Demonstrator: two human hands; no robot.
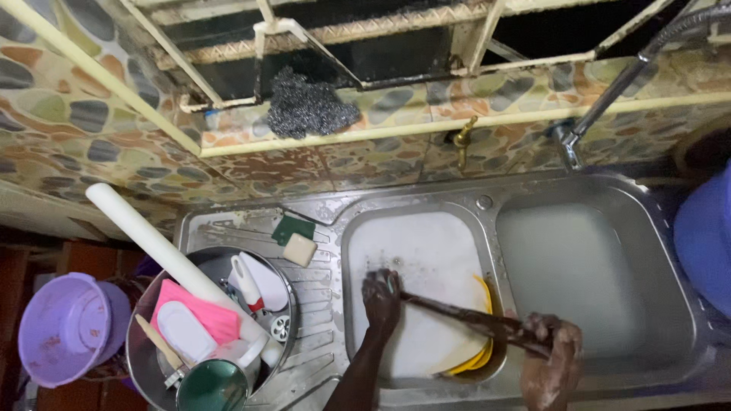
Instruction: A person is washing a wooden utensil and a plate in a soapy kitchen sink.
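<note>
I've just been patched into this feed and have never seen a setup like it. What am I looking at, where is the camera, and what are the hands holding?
There is no machine here: one camera on a person's head looks down at their bare hands over a double steel sink. The left hand and the soapy right hand grip opposite ends of a long dark utensil above the sudsy left basin, where a yellow-rimmed dish lies. The right basin holds cloudy water. On the drainboard sit a green scouring pad, a soap bar and a metal bowl of utensils. A steel wool scourer rests on the ledge.
</note>
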